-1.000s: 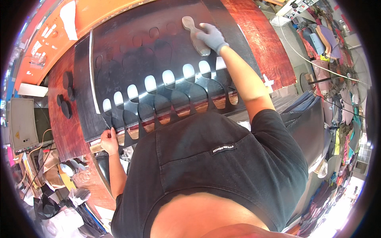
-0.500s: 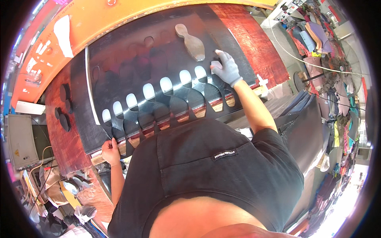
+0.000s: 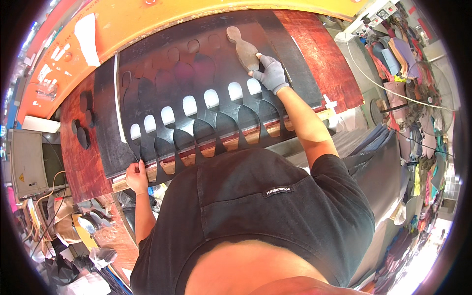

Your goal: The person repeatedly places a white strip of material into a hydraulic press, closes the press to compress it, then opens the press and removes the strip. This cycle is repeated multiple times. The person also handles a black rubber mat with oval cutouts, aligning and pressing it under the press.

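Observation:
My right hand (image 3: 269, 74), in a grey glove with bare fingertips, grips the near end of a brownish, sole-shaped cutting die (image 3: 244, 51). The die lies flat on a dark sheet (image 3: 147, 59) on the table. At the sheet's near left corner my bare left hand (image 3: 137, 177) pinches the edge between thumb and fingers. Between my hands a row of sole-shaped cut-outs runs along the sheet's near edge, separated by thin black strips (image 3: 222, 129). Bright white rounded patches (image 3: 189, 105) show at their far ends. Fainter sole outlines mark the sheet farther back.
An orange machine beam (image 3: 162, 30) spans the far side. Small black cut pieces (image 3: 83, 136) lie on the red-brown table (image 3: 73, 169) at left. A grey cabinet (image 3: 29, 162) stands at far left. Dark sheets (image 3: 378, 167) are stacked at right, with hanging material pieces (image 3: 393, 54) beyond.
My right hand has moved left and closed on the near end of the die. My left hand stays at the sheet's near left corner. The view has shifted slightly.

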`<state>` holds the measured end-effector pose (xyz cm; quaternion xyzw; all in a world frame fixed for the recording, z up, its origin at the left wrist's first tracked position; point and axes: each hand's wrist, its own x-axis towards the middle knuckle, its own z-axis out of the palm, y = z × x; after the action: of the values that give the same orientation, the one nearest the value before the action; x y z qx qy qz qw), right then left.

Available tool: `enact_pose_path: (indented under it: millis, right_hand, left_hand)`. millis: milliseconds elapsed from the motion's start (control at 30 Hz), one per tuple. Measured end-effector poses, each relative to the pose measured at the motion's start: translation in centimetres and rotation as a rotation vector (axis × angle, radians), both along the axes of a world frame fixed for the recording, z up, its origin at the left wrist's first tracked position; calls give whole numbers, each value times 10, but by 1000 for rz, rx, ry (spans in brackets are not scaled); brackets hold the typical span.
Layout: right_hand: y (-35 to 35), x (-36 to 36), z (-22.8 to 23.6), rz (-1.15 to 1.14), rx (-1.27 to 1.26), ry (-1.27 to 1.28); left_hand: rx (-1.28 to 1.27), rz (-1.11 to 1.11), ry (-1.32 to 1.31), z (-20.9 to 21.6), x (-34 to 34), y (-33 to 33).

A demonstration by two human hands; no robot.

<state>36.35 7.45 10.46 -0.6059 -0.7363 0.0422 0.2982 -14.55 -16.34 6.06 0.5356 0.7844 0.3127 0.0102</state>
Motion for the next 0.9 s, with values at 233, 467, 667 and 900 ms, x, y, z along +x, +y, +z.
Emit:
enact_pose_path:
  millis: [233,467,667,900]
  right_hand:
    - [5,1,11,2,14,1]
    - [12,1,8,7,56,50]
    - [-44,35,11,-10,168,83]
    - [-137,77,-24,-255,78,19]
  left_hand:
    - [-16,20,-30,2,6,7]
    - [-59,41,-13,5,6,14]
    - [-23,10,-29,5,8,9]
    - [-60,31,-46,3,1,11]
